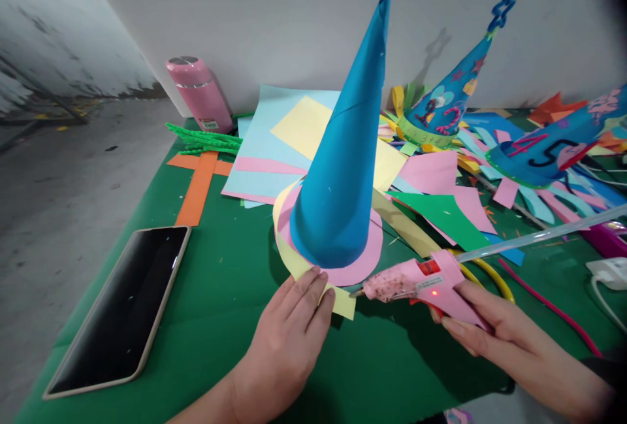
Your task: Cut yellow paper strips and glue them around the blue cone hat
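Observation:
A blue paper cone (336, 176) stands upright on a round pink paper brim (350, 275). Around the left and front of the brim runs a pale yellow paper strip (344, 303). My left hand (289, 332) grips this strip near its free end, fingertips at the front edge of the brim; the thumb is mostly hidden. Wrapped round the handle of a pink hot glue gun (416, 280) is my right hand (504, 326). The gun's metal nozzle points left, at or very near the strip's end. A clear glue stick (533, 236) sticks out of its back, and a small red light glows.
At the left edge lies a phone (120, 309), with orange paper strips (197, 189), green pipe cleaners (206, 141) and a pink bottle (200, 94) behind. Paper sheets (294, 130) and decorated hats (441, 104) fill the back. A white plug (607, 274) sits right.

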`<move>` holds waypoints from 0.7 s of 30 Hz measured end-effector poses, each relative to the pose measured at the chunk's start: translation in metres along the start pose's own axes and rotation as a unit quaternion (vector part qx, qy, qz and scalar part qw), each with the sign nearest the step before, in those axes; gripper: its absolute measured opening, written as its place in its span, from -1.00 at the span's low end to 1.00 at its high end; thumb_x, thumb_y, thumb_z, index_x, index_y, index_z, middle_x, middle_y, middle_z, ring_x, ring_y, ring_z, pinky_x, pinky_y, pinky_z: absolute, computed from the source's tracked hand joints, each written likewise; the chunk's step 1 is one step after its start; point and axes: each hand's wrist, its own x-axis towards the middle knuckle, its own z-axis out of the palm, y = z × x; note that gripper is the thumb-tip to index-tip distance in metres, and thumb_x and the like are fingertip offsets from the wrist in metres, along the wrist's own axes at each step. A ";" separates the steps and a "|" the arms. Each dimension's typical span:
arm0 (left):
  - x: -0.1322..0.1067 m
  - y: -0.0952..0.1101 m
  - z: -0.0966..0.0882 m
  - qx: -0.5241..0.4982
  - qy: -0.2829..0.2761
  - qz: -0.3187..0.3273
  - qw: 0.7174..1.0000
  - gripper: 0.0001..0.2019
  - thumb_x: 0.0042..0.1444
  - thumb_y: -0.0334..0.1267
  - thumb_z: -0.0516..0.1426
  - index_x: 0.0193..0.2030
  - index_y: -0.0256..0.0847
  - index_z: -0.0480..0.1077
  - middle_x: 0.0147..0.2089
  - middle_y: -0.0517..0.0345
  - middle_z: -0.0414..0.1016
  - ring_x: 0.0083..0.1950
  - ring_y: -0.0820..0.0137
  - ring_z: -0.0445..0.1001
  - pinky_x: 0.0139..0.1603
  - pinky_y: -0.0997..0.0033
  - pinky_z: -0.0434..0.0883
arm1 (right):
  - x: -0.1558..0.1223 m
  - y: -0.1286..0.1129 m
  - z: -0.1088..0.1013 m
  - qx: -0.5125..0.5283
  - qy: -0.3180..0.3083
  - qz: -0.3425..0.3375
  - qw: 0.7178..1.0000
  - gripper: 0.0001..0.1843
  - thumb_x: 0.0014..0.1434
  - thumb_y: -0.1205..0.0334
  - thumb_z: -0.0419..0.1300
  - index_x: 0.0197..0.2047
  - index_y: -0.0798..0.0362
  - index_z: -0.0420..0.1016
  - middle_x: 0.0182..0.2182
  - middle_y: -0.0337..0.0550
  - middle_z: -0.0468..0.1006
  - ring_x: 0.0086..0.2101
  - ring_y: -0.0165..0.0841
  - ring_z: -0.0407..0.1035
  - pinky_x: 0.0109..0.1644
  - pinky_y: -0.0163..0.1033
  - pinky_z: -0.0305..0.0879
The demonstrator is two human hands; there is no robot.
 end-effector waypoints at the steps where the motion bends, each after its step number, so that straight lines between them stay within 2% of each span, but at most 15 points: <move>1: 0.000 0.000 0.000 0.001 -0.001 0.003 1.000 -0.72 0.12 -0.50 -0.09 -0.17 -0.38 0.42 -0.10 -0.15 0.48 -0.02 0.13 0.40 -0.14 0.12 0.41 | -0.001 0.001 0.000 0.008 -0.001 0.004 1.000 -0.50 0.10 0.04 0.09 0.12 -0.11 0.21 -0.29 -0.18 0.48 -0.43 -0.37 0.34 -0.44 -0.37 0.33; 6: -0.002 0.001 0.002 0.003 0.015 -0.009 1.000 -0.71 0.13 -0.51 -0.10 -0.17 -0.37 0.42 -0.09 -0.14 0.48 0.00 0.15 0.39 -0.11 0.12 0.38 | -0.011 0.001 0.006 0.034 0.037 0.029 0.998 -0.53 0.06 0.02 0.14 0.06 -0.11 0.30 -0.25 -0.17 0.48 -0.28 -0.31 0.35 -0.31 -0.36 0.35; 8: -0.002 0.002 0.003 0.001 0.021 -0.016 1.000 -0.71 0.14 -0.51 -0.11 -0.17 -0.37 0.41 -0.09 -0.14 0.48 0.01 0.15 0.38 -0.10 0.12 0.37 | -0.013 0.001 0.006 0.039 0.047 0.029 0.998 -0.53 0.07 0.01 0.12 0.06 -0.11 0.30 -0.29 -0.18 0.47 -0.31 -0.31 0.35 -0.35 -0.37 0.34; 11: -0.003 0.003 0.005 -0.001 0.022 -0.019 1.000 -0.71 0.14 -0.51 -0.11 -0.17 -0.36 0.41 -0.09 -0.13 0.47 0.01 0.15 0.38 -0.09 0.11 0.37 | -0.011 0.002 0.002 0.024 0.021 0.022 0.999 -0.49 0.08 0.03 0.11 0.11 -0.12 0.23 -0.30 -0.18 0.46 -0.41 -0.35 0.32 -0.45 -0.37 0.31; 14: -0.003 0.004 0.005 -0.002 0.025 -0.021 0.999 -0.71 0.15 -0.50 -0.11 -0.19 -0.38 0.42 -0.10 -0.14 0.48 -0.01 0.14 0.39 -0.10 0.10 0.37 | -0.005 0.004 -0.002 0.005 -0.013 0.007 1.000 -0.51 0.11 0.05 0.08 0.12 -0.12 0.20 -0.29 -0.18 0.45 -0.42 -0.38 0.28 -0.42 -0.37 0.30; 21: 0.000 0.001 0.000 0.002 0.005 -0.014 1.000 -0.72 0.14 -0.49 -0.09 -0.17 -0.36 0.42 -0.09 -0.12 0.48 -0.01 0.14 0.40 -0.13 0.13 0.39 | 0.000 0.007 -0.003 -0.004 -0.021 0.002 1.000 -0.57 0.16 0.05 0.03 0.10 -0.14 0.19 -0.33 -0.22 0.40 -0.44 -0.43 0.19 -0.41 -0.40 0.25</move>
